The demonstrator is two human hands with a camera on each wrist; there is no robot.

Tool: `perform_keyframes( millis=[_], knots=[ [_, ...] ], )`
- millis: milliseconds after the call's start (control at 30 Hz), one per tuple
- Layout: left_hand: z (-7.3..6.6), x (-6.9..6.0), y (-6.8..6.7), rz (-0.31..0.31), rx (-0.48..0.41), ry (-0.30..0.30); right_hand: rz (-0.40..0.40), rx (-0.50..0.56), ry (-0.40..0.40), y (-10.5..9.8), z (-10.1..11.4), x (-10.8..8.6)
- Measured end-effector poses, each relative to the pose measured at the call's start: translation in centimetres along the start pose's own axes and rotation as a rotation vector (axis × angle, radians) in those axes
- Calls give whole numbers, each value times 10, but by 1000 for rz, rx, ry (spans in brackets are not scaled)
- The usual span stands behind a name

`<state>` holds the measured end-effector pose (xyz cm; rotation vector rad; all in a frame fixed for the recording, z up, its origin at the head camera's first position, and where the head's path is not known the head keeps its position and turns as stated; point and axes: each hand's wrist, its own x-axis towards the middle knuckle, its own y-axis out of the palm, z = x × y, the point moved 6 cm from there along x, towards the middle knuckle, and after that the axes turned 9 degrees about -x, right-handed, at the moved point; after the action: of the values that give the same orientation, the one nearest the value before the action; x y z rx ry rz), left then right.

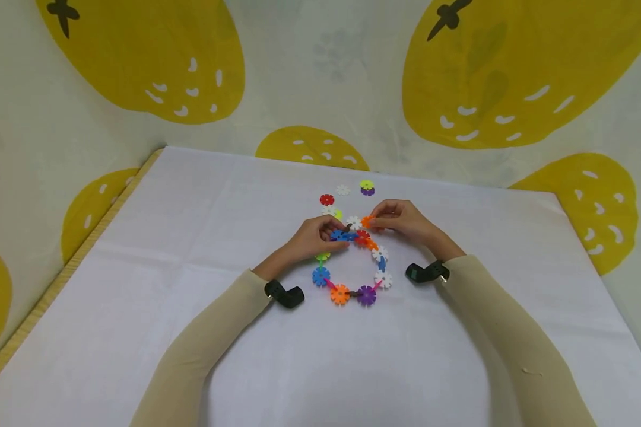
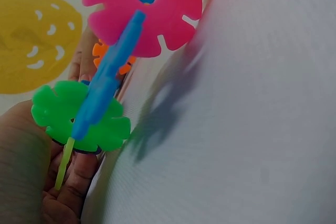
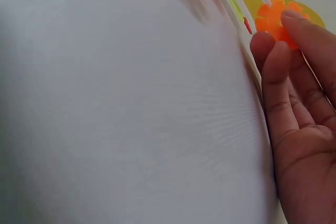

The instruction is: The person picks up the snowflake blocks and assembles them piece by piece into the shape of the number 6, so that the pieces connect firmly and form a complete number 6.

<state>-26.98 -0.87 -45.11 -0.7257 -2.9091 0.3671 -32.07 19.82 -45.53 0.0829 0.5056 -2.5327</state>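
A ring of linked flower-shaped plastic discs lies on the white cloth, among them a blue disc (image 1: 321, 276), an orange disc (image 1: 340, 295) and a purple disc (image 1: 367, 296). At its far side my left hand (image 1: 316, 239) pinches the chain by blue pieces (image 1: 343, 236). The left wrist view shows a green disc (image 2: 55, 108), an edge-on blue disc (image 2: 107, 80) and a pink disc (image 2: 173, 14) near that hand. Between thumb and fingers, my right hand (image 1: 404, 223) pinches an orange disc (image 3: 270, 19). Beside it is a white disc (image 1: 354, 223); whether they join cannot be told.
Beyond the hands lie loose discs: a red one (image 1: 327, 200), a white one (image 1: 343, 190), and a yellow one (image 1: 367, 184) overlapping a purple one (image 1: 368, 192). The white cloth (image 1: 246, 196) covers the table, whose wooden edge (image 1: 69, 276) shows at left. A patterned curtain (image 1: 310, 77) hangs behind.
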Motion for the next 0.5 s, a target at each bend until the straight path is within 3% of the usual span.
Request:
perform_keyframes(
  millis=[267, 500],
  knots=[
    [1, 1, -2, -12, 1, -29, 39, 48, -35, 5, 3, 1],
    [7, 3, -3, -21, -87, -79, 39, -43, -46, 11, 5, 4]
  ],
)
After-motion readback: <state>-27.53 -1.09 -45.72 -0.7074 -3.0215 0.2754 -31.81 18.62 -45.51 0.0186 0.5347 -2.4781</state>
